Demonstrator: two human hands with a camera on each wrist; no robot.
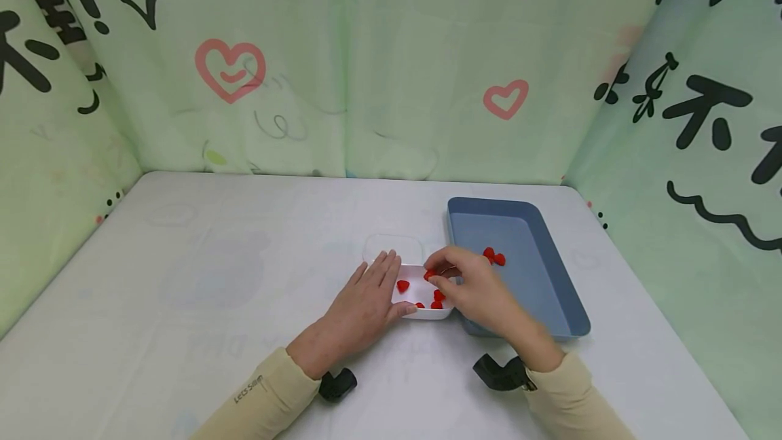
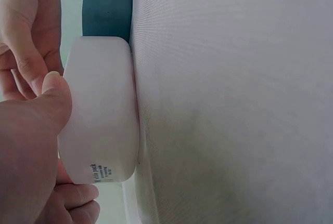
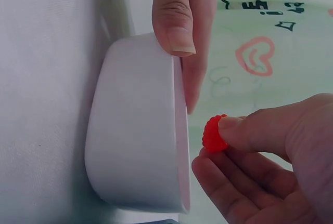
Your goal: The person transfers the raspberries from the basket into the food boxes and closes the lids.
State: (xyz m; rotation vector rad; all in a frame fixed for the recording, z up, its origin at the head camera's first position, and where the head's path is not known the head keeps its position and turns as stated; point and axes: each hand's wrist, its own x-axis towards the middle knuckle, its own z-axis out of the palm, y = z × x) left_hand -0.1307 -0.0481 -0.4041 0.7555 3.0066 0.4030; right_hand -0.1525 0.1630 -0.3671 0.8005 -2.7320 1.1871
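A small white box (image 1: 427, 311) sits on the table with several red raspberry-like pieces (image 1: 402, 286) inside. My left hand (image 1: 375, 294) lies flat beside its left wall, fingers straight, thumb pressed on the front corner; the left wrist view shows that thumb (image 2: 52, 96) against the box wall (image 2: 101, 109). My right hand (image 1: 442, 278) hovers over the box and pinches one red piece (image 1: 430, 274) between thumb and fingertips. In the right wrist view the red piece (image 3: 213, 133) hangs just off the box rim (image 3: 179, 146).
A blue tray (image 1: 550, 290) stands right of the box, touching it, with two red pieces (image 1: 494, 256) inside. A clear lid (image 1: 393, 248) lies just behind the box. Green printed cloth walls (image 1: 391, 87) close in the white table (image 1: 183, 277) on three sides.
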